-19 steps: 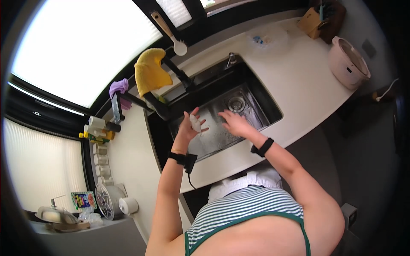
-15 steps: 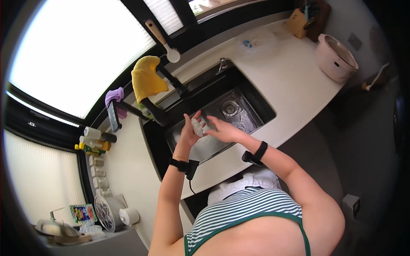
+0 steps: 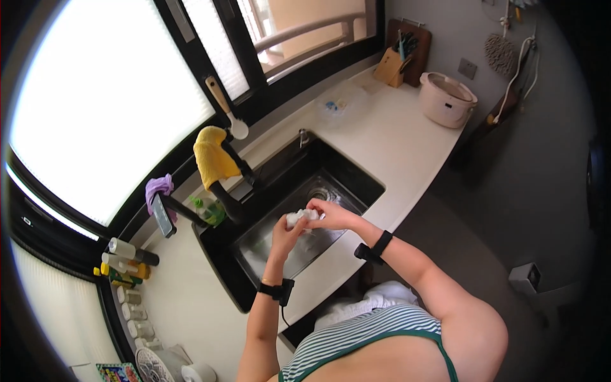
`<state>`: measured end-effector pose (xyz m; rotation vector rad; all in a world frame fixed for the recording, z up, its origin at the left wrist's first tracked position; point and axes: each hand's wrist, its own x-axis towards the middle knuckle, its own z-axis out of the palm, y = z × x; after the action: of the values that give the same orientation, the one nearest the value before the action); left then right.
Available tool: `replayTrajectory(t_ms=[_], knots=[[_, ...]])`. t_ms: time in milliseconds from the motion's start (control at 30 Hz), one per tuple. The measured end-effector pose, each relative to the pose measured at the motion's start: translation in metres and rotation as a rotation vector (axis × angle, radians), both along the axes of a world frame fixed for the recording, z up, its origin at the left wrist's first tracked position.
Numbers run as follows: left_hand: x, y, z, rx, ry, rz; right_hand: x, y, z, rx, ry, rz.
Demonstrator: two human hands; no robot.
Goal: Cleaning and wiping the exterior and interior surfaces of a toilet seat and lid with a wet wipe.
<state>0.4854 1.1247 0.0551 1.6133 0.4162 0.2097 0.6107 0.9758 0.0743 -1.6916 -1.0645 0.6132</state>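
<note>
Over the dark sink [image 3: 219, 280] I hold a small crumpled white wad [image 3: 301, 218] between both hands. It could be wet cloth or tissue; I cannot tell which. My left hand [image 3: 287, 237] is closed round its near left side. The fingers of my right hand [image 3: 335, 215] pinch its right end, and its fingertips are partly hidden by the wad. Behind the hands stands a black tap with a yellow cloth [image 3: 215, 158] draped over it.
A green soap bottle [image 3: 209, 211] stands left of the tap. A phone [image 3: 164, 216] and a purple cloth [image 3: 159, 186] are at the windowsill. Small bottles [image 3: 124, 261] line the left counter. A pink pot [image 3: 447, 100] and a knife block [image 3: 390, 67] sit at the back right.
My right hand has come in from beside the wad and now grips it. The left fingers, spread before, have closed round it. The view has tilted up toward the window and back wall.
</note>
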Motion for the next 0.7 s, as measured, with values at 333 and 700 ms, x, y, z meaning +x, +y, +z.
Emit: replayTrajectory(t_ms=[333,700], knots=[[-0.011,0.026,-0.016,0.829,0.329,-0.315,-0.008,-0.042,0.001,-0.066,-0.167,-0.362],[0.080,-0.156,0.013,0.975,-0.080,-0.610,-0.056,-0.210,0.031,0.337,0.126,-0.894]])
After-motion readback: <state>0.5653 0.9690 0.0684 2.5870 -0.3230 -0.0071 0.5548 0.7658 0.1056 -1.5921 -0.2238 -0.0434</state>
